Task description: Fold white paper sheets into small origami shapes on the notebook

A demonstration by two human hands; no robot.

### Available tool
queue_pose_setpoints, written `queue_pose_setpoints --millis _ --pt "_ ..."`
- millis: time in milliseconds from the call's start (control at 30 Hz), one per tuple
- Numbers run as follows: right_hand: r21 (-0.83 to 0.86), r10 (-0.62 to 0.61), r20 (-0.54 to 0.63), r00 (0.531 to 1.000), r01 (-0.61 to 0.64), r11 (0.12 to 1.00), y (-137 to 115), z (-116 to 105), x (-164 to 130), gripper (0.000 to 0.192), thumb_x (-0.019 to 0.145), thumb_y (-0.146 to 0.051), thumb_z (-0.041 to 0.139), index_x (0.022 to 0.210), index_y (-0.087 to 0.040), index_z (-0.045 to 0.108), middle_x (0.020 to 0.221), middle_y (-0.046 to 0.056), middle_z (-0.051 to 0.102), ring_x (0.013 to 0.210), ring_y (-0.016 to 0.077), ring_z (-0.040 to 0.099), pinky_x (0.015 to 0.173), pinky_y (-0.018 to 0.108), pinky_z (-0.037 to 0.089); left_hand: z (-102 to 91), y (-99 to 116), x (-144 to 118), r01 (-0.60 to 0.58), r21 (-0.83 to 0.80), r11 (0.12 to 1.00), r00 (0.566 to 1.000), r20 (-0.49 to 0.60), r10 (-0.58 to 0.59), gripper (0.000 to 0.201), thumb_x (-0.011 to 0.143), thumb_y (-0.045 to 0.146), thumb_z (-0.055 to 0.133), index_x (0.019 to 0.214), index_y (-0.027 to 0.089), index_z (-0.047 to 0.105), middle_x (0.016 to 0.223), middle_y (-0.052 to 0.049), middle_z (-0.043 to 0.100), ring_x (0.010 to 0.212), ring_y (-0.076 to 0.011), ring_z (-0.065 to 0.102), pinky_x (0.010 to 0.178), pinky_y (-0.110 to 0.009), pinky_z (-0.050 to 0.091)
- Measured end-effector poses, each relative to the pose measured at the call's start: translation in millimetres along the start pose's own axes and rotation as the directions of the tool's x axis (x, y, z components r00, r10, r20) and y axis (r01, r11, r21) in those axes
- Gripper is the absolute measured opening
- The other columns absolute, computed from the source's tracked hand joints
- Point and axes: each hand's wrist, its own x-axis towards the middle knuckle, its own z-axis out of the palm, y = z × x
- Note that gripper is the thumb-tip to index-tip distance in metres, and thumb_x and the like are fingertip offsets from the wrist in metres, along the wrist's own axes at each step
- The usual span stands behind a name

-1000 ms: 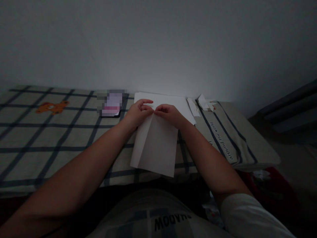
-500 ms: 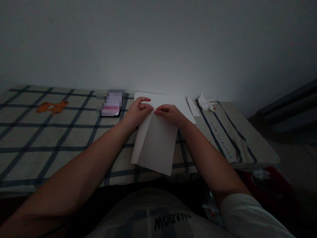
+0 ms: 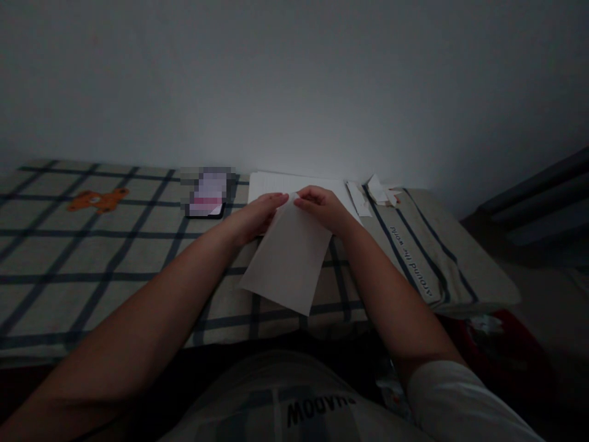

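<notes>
- lying on the checked cloth (image 3: 115, 258), the sheet (image 3: 288, 261) has open cloth to its left; its near corner sits close to the cloth's front edge.
- left hand (image 3: 257, 215) and right hand (image 3: 324, 209) pinch the sheet's far end, fingers closed on it.
- since before, the sheet has turned and looks narrower.
- phone (image 3: 207, 199) and paper stack (image 3: 276, 182) lie beyond.

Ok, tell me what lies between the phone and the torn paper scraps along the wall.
In the head view, between the phone and the paper scraps lie a white paper stack and both hands, left and right, pinching the folded sheet.
</notes>
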Motion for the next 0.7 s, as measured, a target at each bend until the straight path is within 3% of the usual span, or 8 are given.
queue_pose_setpoints --millis 100,233,467,700 --pt "0.011 -0.009 0.003 1.0 0.008 1.0 -1 1 -1 0.027 0.085 -0.049 0.068 0.088 -0.023 0.062 0.088 0.002 0.066 0.081 0.0172 0.058 0.075 0.031 0.047 3.0 5 -4 0.096 -0.178 0.979 0.991 0.11 -0.077 0.035 0.082 0.049 0.074 0.101 0.02 0.073 0.091 -0.012 0.077 0.078 -0.0264 0.072 0.067 -0.036 0.056" --pt "-0.029 0.009 -0.026 1.0 -0.009 1.0 -3 0 -1 0.024 0.084 -0.046 0.069 0.086 -0.023 0.064 0.086 0.002 0.066 0.08 0.0167 0.057 0.073 0.031 0.046 2.0 9 -5 0.046 -0.219 0.975 0.999 0.021 -0.042 0.03 0.079 0.033 0.08 0.106 0.022 0.072 0.097 -0.009 0.077 0.082 -0.024 0.072 0.072 -0.034 0.056" --pt "-0.137 0.039 -0.015 0.999 -0.04 0.99 -2 -2 0 0.021 0.084 -0.042 0.072 0.088 -0.021 0.073 0.087 0.003 0.073 0.08 0.0178 0.061 0.073 0.033 0.047 -6.3 12 -6 0.114 -0.153 0.982 0.991 -0.055 -0.123 0.026 0.075 0.027 0.082 0.099 0.02 0.075 0.093 -0.008 0.079 0.072 -0.0199 0.07 0.065 -0.03 0.053" --pt "-0.151 0.043 -0.045 0.998 -0.049 0.987 2 -3 0 0.028 0.079 -0.047 0.077 0.085 -0.02 0.074 0.084 0.004 0.075 0.077 0.0179 0.062 0.072 0.033 0.046 -6.9 12 -5 0.139 -0.214 0.967 0.982 -0.1 -0.163 0.023 0.07 0.021 0.081 0.092 0.018 0.075 0.084 -0.006 0.078 0.069 -0.0196 0.069 0.069 -0.032 0.055"
